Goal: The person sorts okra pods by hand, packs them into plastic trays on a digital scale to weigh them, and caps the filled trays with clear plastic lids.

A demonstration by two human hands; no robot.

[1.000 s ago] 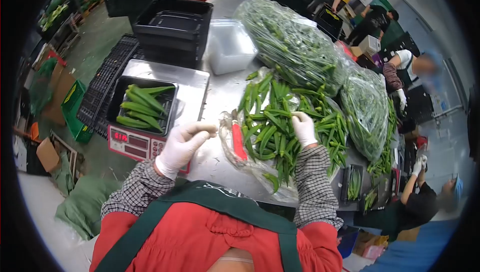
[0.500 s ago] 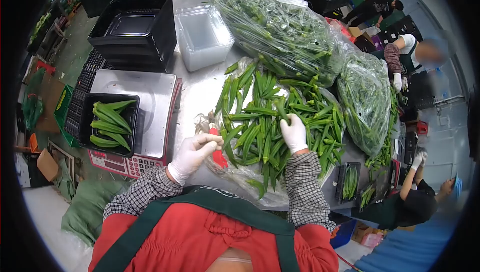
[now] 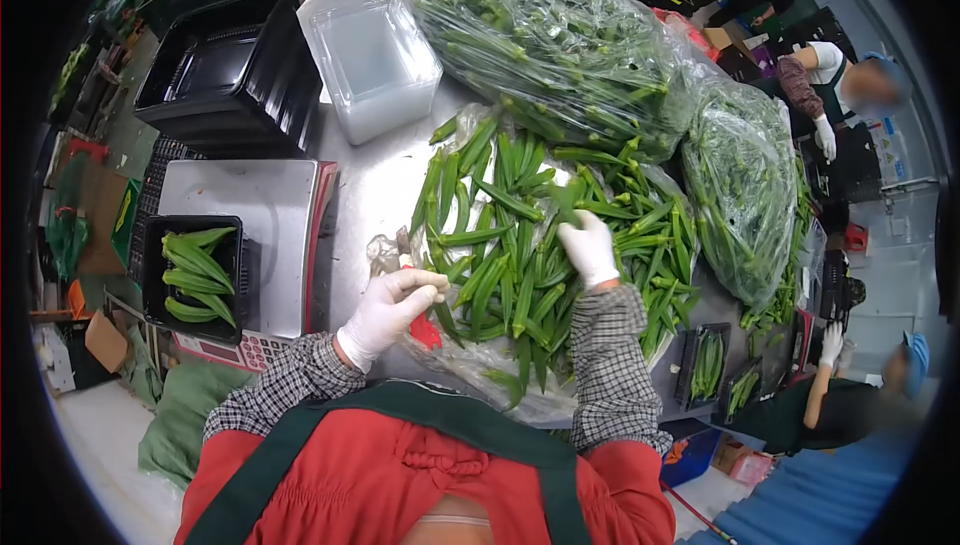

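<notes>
My gloved right hand [image 3: 590, 248] is closed on an okra pod [image 3: 567, 201] over a loose pile of okra [image 3: 520, 275]; the pod is blurred. Beside the pile, my gloved left hand [image 3: 392, 315] has its thumb and fingertips pinched together, and whether something small is between them is too small to tell. Just past it lies a knife with a red handle [image 3: 425, 332], partly hidden by that hand. Several pods sit in a black tray [image 3: 238, 280] on the silver scale [image 3: 280, 235] at the left.
Stacked black trays [image 3: 285, 95] and clear containers [image 3: 375, 70] stand behind the scale. Two large plastic bags of okra [image 3: 540, 45] [image 3: 745, 195] lie beyond the pile. Filled trays [image 3: 705, 365] are at the right. Co-workers [image 3: 825, 95] [image 3: 840, 395] are farther right.
The view has shifted, so the scale and tray appear farther left and lower. My right hand now holds a pod in a slightly different place over the pile. My left hand keeps its pinch.
</notes>
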